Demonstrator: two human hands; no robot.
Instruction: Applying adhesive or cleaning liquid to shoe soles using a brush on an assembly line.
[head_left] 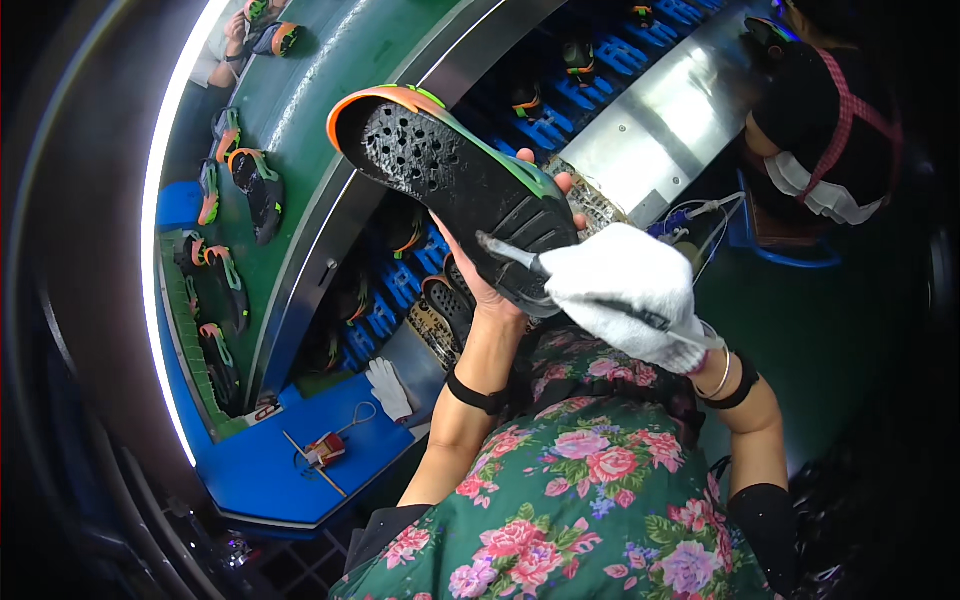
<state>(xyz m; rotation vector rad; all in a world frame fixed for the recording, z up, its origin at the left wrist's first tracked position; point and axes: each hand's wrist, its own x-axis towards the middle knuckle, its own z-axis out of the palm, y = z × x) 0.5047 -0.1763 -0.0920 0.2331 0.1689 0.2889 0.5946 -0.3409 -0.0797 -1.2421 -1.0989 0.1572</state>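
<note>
My bare left hand [484,288] is closed around a shoe sole [390,150] from underneath, its fingertips showing past the far edge. The sole is black inside, with a perforated, glossy heel end and an orange-to-green rim; it is held tilted in front of me. In a white knitted glove, my right hand [625,290] grips a slim brush [517,254]. The brush tip rests on or just over the black inside of the sole near its front part. Most of the brush handle is hidden by the glove.
To the left runs a green conveyor belt [325,110] carrying several shoe soles [262,195]. A blue table [260,470] holds a small red object [325,450] and a white glove [388,388]. Blue racks [395,275] stand below. A person [820,130] sits at upper right; another person's hand [235,30] shows upper left.
</note>
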